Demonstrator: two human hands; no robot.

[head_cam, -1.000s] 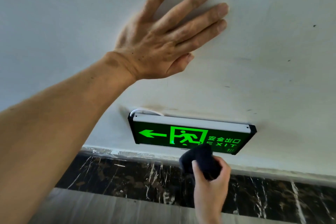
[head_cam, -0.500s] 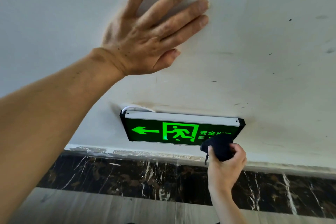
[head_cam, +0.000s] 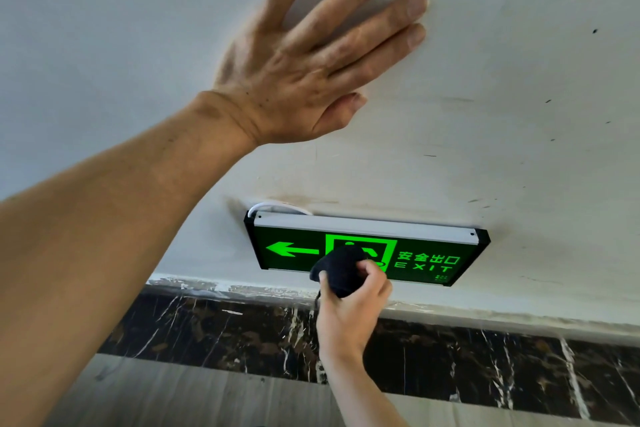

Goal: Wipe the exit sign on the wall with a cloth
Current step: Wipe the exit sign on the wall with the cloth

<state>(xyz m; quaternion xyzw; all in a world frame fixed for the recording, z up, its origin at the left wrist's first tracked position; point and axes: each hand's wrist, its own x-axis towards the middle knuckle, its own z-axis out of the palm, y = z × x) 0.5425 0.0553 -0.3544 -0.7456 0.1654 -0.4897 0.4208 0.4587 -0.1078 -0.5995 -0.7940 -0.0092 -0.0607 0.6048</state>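
We saw an off-white wall (head_cam: pixel 502 80), scuffed with dark specks, above a black white-veined marble skirting (head_cam: pixel 450 354) and a grey wood-grain floor (head_cam: pixel 207 395).

Your cloth (head_cam: pixel 341 272) looks like dark, matt, fuzzy fabric. The exit sign (head_cam: pixel 429 258) has a glossy face and a smooth, metal-like top rail. The wall (head_cam: pixel 502 114) is matt, scuffed paint; the baseboard (head_cam: pixel 485 354) is polished, veined marble.
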